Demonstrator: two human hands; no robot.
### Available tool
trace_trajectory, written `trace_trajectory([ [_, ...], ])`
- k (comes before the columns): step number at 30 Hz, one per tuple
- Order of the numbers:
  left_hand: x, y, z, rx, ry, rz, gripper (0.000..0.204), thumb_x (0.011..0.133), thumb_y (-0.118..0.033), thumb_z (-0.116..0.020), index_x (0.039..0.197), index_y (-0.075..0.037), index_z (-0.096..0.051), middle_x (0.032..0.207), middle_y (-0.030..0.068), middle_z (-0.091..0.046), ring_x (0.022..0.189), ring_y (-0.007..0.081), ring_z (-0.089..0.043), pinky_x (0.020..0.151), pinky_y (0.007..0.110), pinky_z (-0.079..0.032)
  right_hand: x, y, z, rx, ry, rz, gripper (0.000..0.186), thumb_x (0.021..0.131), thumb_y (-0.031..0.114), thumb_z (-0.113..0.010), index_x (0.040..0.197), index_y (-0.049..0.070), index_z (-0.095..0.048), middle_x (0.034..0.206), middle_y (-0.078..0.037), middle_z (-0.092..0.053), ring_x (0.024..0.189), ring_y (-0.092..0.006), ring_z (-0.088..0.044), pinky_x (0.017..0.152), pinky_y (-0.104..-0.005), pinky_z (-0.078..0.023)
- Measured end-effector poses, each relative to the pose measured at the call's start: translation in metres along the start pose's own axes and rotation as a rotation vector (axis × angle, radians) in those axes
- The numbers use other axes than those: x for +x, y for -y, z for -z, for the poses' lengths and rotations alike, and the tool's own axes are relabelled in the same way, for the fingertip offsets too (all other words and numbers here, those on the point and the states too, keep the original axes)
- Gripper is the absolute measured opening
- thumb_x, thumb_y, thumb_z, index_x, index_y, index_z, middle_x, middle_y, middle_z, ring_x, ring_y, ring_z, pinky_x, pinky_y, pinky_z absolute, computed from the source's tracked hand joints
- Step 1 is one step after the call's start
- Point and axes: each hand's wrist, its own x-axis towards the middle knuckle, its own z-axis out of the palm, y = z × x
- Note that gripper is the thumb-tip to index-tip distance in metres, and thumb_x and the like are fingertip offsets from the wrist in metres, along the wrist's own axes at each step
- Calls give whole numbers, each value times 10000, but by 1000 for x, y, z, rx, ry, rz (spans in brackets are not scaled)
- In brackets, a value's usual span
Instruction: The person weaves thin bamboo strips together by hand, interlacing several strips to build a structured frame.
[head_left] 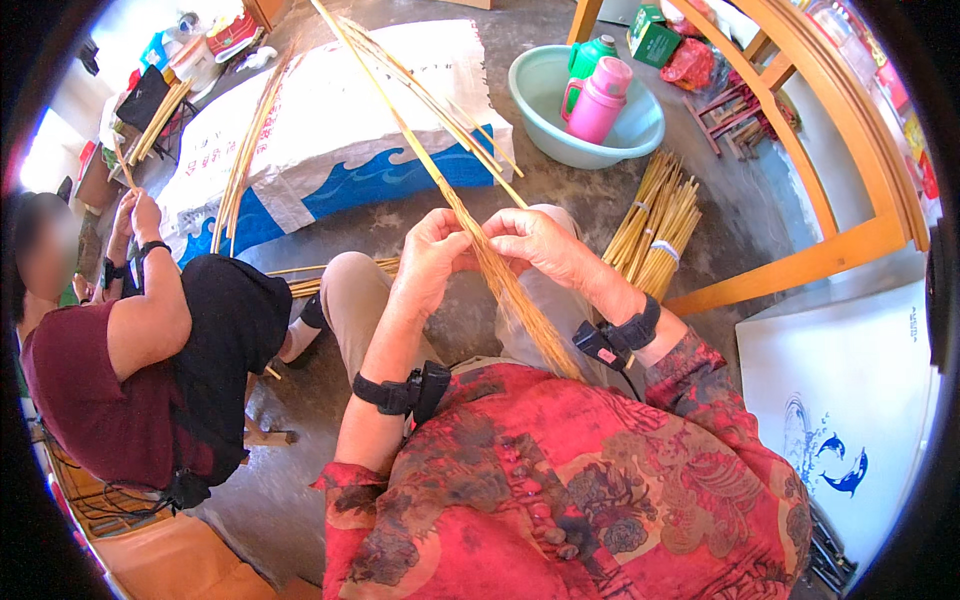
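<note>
The straw bundle (510, 290) is at the near side of the wave-patterned sheet (345, 85), its long stalk end reaching out over it. The left hand (432, 255) and right hand (535, 242) pinch it from either side, fingers drawn in narrow with some tips hidden, probably to keep the strands together. Loose stalks (262, 120) lie lengthwise on the sheet, perhaps for easy reach. Right of the sheet, tied bundles (660, 235) seem banded against scattering, and a basin (600, 158) holds two flasks (598, 105), likely keeping them upright; left of it sits a co-worker (100, 350)
</note>
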Motion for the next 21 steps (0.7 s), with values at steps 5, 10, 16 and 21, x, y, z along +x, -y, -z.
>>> trace_trajectory([
  [5, 0, 4, 3, -38, 4, 31, 156, 796, -50, -532, 942, -11, -495, 832, 80, -580, 705, 160, -593, 641, 304, -515, 2, -7, 2, 76, 15, -74, 186, 802, 131, -519, 952, 25, -543, 801, -27, -559, 663, -101, -551, 559, -232, -470],
  [10, 2, 6, 4, -47, 2, 43, 163, 794, -51, -538, 948, -19, -495, 840, 69, -582, 722, 147, -590, 649, 291, -513, 5, -14, -1, 51, -3, -18, 200, 813, 147, -518, 972, 26, -536, 806, -29, -567, 673, -100, -555, 583, -231, -470],
  [16, -1, 6, 6, -64, 30, 43, 185, 803, -59, -536, 980, -20, -498, 873, 78, -584, 765, 151, -593, 663, 298, -516, 11, -11, -3, 194, -43, -19, 217, 816, 140, -535, 995, 17, -523, 826, -37, -579, 690, -94, -562, 605, -237, -476],
  [21, 0, 5, 7, -40, 44, 31, 224, 810, -59, -524, 1029, -19, -499, 891, 76, -586, 790, 150, -593, 670, 290, -506, 18, -11, 0, 273, -23, -47, 251, 811, 132, -546, 1024, 6, -507, 825, -42, -584, 696, -100, -571, 611, -236, -482],
])
